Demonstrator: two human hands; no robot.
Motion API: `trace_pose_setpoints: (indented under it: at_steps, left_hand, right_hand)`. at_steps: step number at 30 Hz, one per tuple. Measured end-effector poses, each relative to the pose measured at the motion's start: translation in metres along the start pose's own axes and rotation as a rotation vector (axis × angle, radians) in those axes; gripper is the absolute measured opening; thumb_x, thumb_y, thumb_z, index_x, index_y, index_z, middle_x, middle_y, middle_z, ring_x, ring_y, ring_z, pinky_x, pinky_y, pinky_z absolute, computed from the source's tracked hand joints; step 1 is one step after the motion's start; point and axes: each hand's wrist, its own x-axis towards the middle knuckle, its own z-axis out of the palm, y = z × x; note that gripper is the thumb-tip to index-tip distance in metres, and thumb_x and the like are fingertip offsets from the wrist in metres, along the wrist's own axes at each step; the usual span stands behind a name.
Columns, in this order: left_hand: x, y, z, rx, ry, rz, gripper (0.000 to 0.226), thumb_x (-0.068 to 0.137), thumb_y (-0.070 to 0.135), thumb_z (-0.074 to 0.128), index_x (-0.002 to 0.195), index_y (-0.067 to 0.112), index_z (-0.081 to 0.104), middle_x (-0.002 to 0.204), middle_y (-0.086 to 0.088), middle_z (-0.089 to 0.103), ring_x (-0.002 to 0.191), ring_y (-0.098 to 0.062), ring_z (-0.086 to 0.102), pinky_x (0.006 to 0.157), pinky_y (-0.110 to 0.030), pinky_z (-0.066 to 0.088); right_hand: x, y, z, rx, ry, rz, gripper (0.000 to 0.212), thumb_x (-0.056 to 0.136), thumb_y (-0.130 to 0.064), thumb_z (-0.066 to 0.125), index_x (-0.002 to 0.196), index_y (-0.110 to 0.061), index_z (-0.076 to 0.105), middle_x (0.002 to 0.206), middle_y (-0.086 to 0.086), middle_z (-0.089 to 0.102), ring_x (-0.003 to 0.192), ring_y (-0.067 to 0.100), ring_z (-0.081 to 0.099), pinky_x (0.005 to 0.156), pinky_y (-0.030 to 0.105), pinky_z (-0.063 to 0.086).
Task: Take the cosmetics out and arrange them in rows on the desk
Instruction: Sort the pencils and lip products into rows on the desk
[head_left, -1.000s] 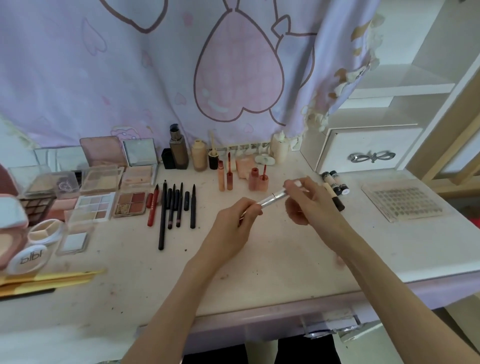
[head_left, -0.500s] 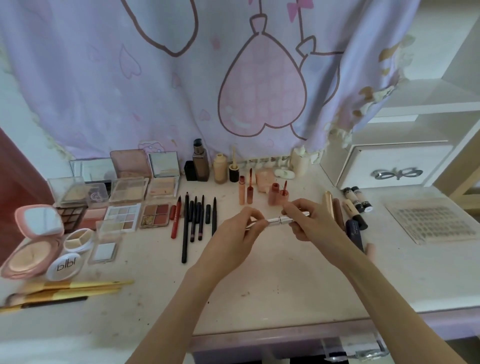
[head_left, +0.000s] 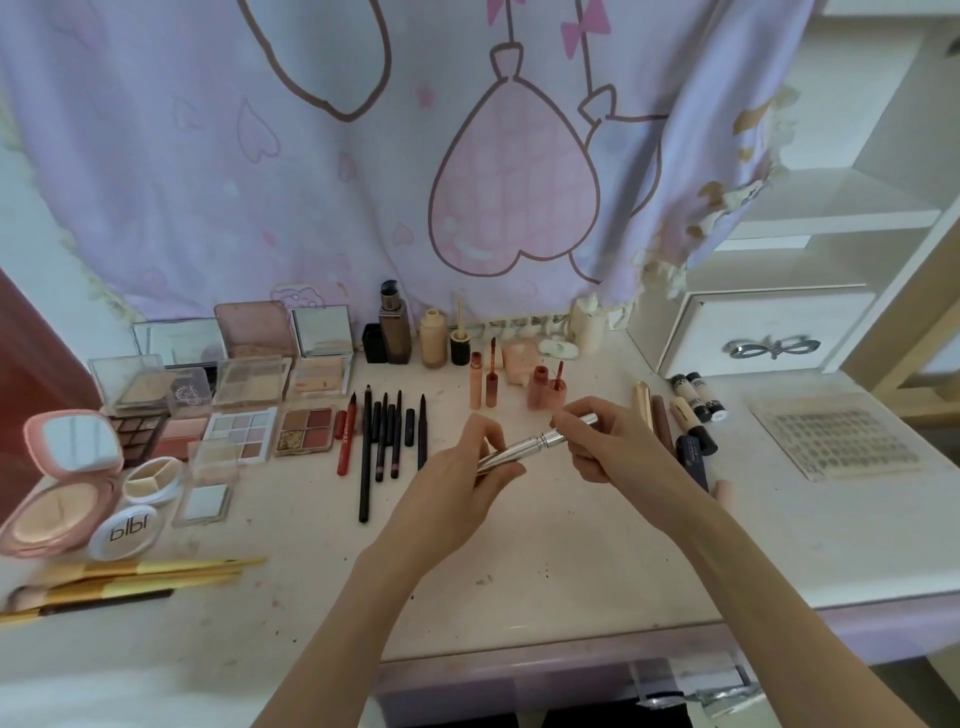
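Head view: left hand and right hand pinch silver tube.

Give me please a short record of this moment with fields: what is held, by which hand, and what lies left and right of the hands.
held item: silver tube, above the desk
left hand: pinches the lower end
right hand: pinches the upper end
left of hands: row of pencils, open palettes
right of hands: concealer tubes
behind hands: lip glosses, foundation bottles
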Motion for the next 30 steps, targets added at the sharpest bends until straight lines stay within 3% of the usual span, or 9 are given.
trace_pose_setpoints:
  at_steps: [2, 6, 9, 12, 16, 21, 27, 30]
  left_hand:
    - [0.001, -0.002, -0.001, 0.005, -0.013, -0.025, 0.009, 0.096, 0.033, 0.043, 0.096, 0.024, 0.043, 0.063, 0.006, 0.046, 0.051, -0.009, 0.038, 0.051, -0.027, 0.034]
    - [0.008, -0.005, 0.000, -0.008, -0.040, -0.076, 0.019, 0.097, 0.033, 0.039, 0.099, 0.020, 0.054, 0.061, 0.008, 0.044, 0.050, -0.006, 0.036, 0.049, -0.022, 0.029]
    - [0.010, -0.004, 0.002, -0.065, -0.051, -0.086, 0.019, 0.091, 0.036, 0.053, 0.101, 0.025, 0.041, 0.066, 0.008, 0.047, 0.052, -0.004, 0.042, 0.050, -0.016, 0.032]
    - [0.011, -0.007, 0.002, -0.056, -0.064, -0.090, 0.014, 0.092, 0.032, 0.052, 0.098, 0.023, 0.043, 0.075, 0.006, 0.054, 0.062, -0.009, 0.048, 0.058, -0.022, 0.038]
    - [0.012, -0.011, -0.001, 0.029, -0.034, -0.079, 0.016, 0.097, 0.030, 0.042, 0.099, 0.020, 0.055, 0.073, 0.008, 0.051, 0.059, -0.005, 0.041, 0.053, -0.018, 0.032]
    - [0.013, -0.011, -0.005, 0.007, -0.062, -0.095, 0.021, 0.091, 0.032, 0.053, 0.110, 0.026, 0.044, 0.078, 0.013, 0.046, 0.066, -0.003, 0.044, 0.057, -0.015, 0.032]
    - [0.013, -0.017, -0.008, 0.116, -0.057, -0.066, 0.015, 0.091, 0.034, 0.053, 0.102, 0.024, 0.054, 0.090, 0.009, 0.054, 0.081, -0.008, 0.050, 0.075, -0.024, 0.045]
    - [0.012, -0.018, -0.007, 0.161, -0.034, -0.015, 0.022, 0.090, 0.038, 0.052, 0.104, 0.023, 0.060, 0.086, 0.014, 0.050, 0.082, -0.005, 0.046, 0.077, -0.022, 0.041]
  right_hand:
    - [-0.001, 0.000, -0.004, -0.061, -0.006, -0.028, 0.004, 0.092, -0.009, 0.055, 0.090, -0.008, 0.059, 0.057, 0.002, 0.047, 0.049, 0.012, 0.041, 0.049, 0.022, 0.034]
    - [-0.001, 0.003, -0.010, -0.144, -0.068, -0.052, 0.012, 0.089, -0.001, 0.056, 0.097, -0.010, 0.059, 0.077, 0.008, 0.065, 0.065, 0.015, 0.057, 0.056, 0.025, 0.041]
    - [0.003, 0.005, -0.009, -0.161, -0.072, -0.024, 0.006, 0.090, -0.012, 0.059, 0.091, -0.007, 0.063, 0.061, 0.002, 0.058, 0.053, 0.012, 0.048, 0.052, 0.021, 0.037]
    - [0.008, 0.007, -0.012, -0.200, -0.050, -0.006, 0.012, 0.091, -0.017, 0.058, 0.088, -0.007, 0.064, 0.053, -0.003, 0.050, 0.047, 0.009, 0.040, 0.049, 0.017, 0.035]
    - [0.010, 0.006, -0.014, -0.304, -0.098, -0.051, 0.005, 0.089, -0.009, 0.060, 0.089, -0.013, 0.063, 0.068, -0.001, 0.061, 0.056, 0.007, 0.052, 0.055, 0.017, 0.041]
    - [0.012, 0.016, -0.009, -0.793, -0.122, -0.163, 0.020, 0.088, -0.016, 0.061, 0.107, -0.021, 0.066, 0.092, -0.011, 0.063, 0.084, 0.006, 0.054, 0.070, 0.005, 0.037]
    - [0.010, 0.019, -0.010, -0.770, -0.118, -0.192, 0.012, 0.090, -0.016, 0.059, 0.095, -0.025, 0.065, 0.083, -0.014, 0.061, 0.076, -0.001, 0.052, 0.067, 0.008, 0.037]
    - [0.008, 0.022, -0.012, -0.734, -0.092, -0.213, 0.015, 0.089, -0.013, 0.059, 0.093, -0.027, 0.064, 0.083, -0.017, 0.060, 0.077, -0.007, 0.052, 0.070, 0.009, 0.037]
